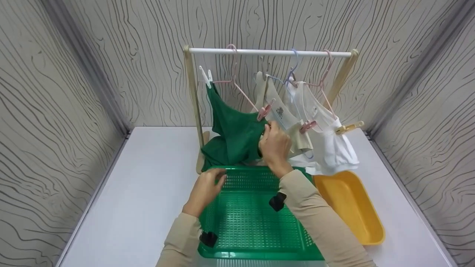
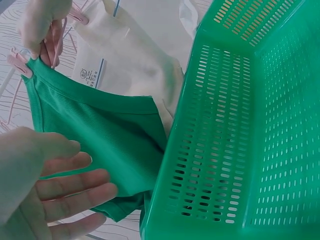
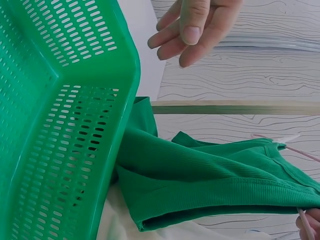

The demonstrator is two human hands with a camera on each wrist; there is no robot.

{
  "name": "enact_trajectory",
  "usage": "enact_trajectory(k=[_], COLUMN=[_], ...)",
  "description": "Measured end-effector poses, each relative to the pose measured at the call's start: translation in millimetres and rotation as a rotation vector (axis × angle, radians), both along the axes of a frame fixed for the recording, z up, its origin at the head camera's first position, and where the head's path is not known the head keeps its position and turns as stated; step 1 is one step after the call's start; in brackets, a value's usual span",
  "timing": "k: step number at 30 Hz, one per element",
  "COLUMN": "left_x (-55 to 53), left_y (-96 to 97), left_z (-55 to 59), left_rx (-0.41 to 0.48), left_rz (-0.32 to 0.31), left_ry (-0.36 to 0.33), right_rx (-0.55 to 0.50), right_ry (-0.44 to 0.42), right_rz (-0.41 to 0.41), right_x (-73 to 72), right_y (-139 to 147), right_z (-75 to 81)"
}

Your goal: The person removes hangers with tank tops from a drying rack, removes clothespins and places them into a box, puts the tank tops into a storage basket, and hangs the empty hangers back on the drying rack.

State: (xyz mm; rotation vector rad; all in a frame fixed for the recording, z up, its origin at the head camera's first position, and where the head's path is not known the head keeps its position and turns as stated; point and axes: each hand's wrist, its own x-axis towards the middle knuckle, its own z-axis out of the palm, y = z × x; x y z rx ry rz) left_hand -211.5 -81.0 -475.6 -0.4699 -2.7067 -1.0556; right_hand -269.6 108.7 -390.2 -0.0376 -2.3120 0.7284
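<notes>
Hanging by two clips [image 1: 264, 112] from a hanger [image 1: 245, 95], just behind the basket [image 1: 252, 218], the green garment [image 1: 237, 128] looks light, soft and stretchy, best held along its band. The right hand [image 1: 275, 142] pinches its edge beside one clip; the left hand's [image 1: 206, 187] fingers are apart, holding nothing.

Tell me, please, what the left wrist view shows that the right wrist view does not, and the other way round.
Only the left wrist view shows the pink pegs and the small print on a pale garment.

Only the right wrist view shows the white peg.

Both show the green top, the green basket, a pink hanger and at least part of the left hand and right hand.
</notes>
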Motion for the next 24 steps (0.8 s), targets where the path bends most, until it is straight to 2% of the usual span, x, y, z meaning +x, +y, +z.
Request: enact_trajectory(k=[13, 24], left_x=[-0.5, 1.4], left_y=[1.9, 1.4], left_z=[-1.1, 0.3], left_rx=[-0.023, -0.012], left_rz=[0.004, 0.000], left_ry=[0.027, 0.000], right_rx=[-0.048, -0.069], right_ry=[0.067, 0.101], right_rz=[0.020, 0.019], right_x=[4.3, 8.6], right_y=[8, 13], right_z=[2.4, 4.7])
